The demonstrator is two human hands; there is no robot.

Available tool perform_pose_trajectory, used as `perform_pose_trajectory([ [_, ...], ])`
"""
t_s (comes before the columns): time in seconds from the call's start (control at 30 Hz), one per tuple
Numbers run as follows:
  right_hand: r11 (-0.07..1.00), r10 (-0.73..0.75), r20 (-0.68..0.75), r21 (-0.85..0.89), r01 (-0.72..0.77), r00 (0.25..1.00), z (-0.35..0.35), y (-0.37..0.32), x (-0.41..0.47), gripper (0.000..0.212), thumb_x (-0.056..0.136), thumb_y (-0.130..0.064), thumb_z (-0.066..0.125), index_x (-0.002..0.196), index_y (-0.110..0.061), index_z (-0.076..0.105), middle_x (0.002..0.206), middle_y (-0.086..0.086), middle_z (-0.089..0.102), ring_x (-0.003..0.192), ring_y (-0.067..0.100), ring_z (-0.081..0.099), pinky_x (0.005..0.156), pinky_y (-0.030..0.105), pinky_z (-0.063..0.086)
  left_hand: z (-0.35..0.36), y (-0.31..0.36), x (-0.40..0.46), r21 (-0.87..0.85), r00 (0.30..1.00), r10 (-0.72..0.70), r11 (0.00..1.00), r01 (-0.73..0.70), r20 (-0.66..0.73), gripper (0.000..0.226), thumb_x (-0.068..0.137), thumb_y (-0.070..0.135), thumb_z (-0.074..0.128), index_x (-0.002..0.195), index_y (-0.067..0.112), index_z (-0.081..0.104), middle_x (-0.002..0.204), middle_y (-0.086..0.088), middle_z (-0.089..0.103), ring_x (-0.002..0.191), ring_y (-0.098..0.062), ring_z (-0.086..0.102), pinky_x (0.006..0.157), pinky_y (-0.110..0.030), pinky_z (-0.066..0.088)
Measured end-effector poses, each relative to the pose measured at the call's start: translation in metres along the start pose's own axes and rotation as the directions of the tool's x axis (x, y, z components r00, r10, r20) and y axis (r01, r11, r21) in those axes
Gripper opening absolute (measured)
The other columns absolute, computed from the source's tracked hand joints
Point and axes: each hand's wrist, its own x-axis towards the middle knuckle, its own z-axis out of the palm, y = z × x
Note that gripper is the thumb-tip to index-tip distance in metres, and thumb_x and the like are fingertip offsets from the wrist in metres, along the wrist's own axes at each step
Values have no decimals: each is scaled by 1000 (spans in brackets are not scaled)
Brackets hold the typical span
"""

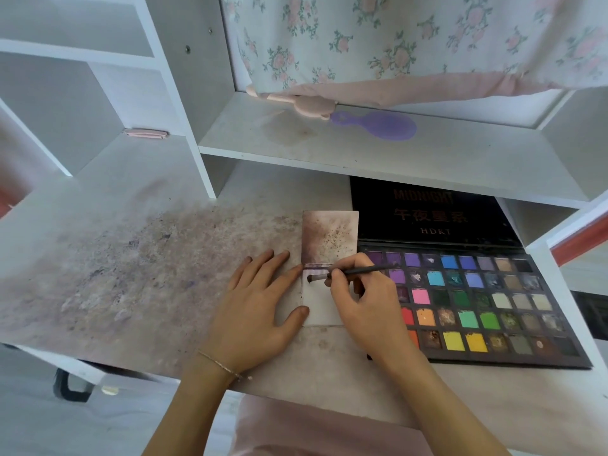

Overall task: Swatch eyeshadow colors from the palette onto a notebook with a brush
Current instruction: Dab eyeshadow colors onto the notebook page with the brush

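A small open notebook (320, 302) lies on the stained white desk, its upper page smudged purple-brown and its lower page mostly white. My left hand (260, 304) rests flat beside the notebook's left edge, thumb on the lower page. My right hand (365, 297) grips a thin dark brush (358, 270), whose tip touches the top of the lower page. To the right lies the open eyeshadow palette (483, 307), black, with several rows of coloured pans and its lid standing up behind.
A white shelf (362, 149) overhangs the back of the desk, holding a purple hairbrush (385, 125) and a pink item. A floral cloth (394, 37) hangs above. Powder stains spread across the desk's left side (131, 258). White cubbies stand at far left.
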Motion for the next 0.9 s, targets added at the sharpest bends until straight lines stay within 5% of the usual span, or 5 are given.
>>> perform_pose_trajectory([
  [0.9, 999, -36, 100, -33, 39, 994, 2, 0, 0, 27, 88, -14, 52, 76, -37, 44, 75, -9, 58, 77, 1, 53, 65, 12, 42, -1, 3, 0, 14, 1000, -15, 1000, 15, -22, 73, 74, 64, 15, 140, 35, 26, 152, 10, 18, 133, 1, -4, 108, -20, -16],
])
